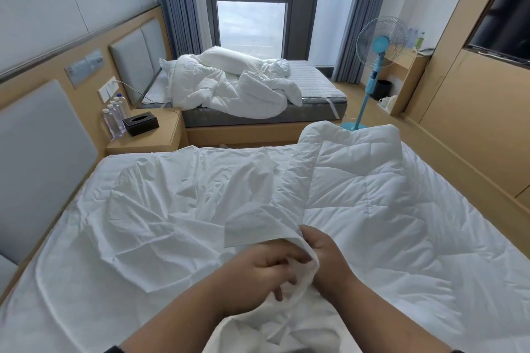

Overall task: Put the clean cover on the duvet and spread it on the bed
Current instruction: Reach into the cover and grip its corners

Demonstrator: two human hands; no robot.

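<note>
Gripping cover [160,218] | L hand [258,272] + R hand [327,255] | duvet [387,209] alongside

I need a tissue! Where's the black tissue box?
In the head view, the black tissue box sits on the wooden nightstand between the two beds, on the left side, right next to the water bottles.

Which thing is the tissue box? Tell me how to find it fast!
Look between the two beds at the wooden nightstand against the wall. The tissue box sits on top, just right of the clear water bottles. It is the only black thing there, a low box with a slot in its lid.
</note>
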